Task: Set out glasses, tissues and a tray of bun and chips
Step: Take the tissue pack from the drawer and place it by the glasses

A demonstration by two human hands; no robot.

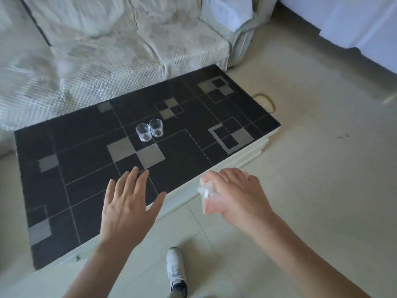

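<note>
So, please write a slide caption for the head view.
Right hand brings tissue pack toward table with two glasses.

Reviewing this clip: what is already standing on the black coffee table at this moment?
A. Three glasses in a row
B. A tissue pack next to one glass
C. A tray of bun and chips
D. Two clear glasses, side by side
D: two clear glasses stand side by side on the black coffee table; the tissue pack is in the right hand, and no tray is in view.

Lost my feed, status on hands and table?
Left hand open over table. Right hand grips tissue pack at table edge. Two glasses set mid-table. Nothing blocking.
</note>
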